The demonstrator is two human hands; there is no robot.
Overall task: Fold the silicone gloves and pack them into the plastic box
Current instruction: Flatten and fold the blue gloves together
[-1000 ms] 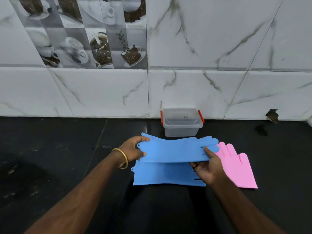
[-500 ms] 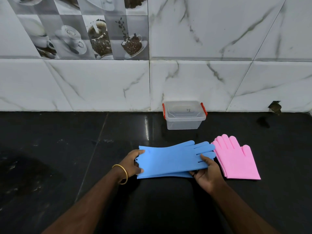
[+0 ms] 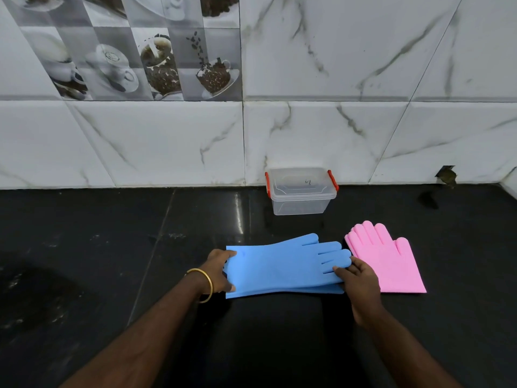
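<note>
— What's going on?
— Blue gloves (image 3: 282, 267) lie stacked flat on the surface (image 3: 112, 247), in front of the plastic box (image 3: 300, 191). Left hand (image 3: 218, 271) pinches the cuffs; right hand (image 3: 359, 278) pinches the fingertips. Folding looks next.
— Anything in the way?
— Box lid looks closed. Pink gloves (image 3: 389, 261) wait beside the blue ones.

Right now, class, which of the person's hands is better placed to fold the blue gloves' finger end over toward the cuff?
Probably the right hand: it already touches the blue gloves at the finger end, while the left hand holds the cuff end.
</note>
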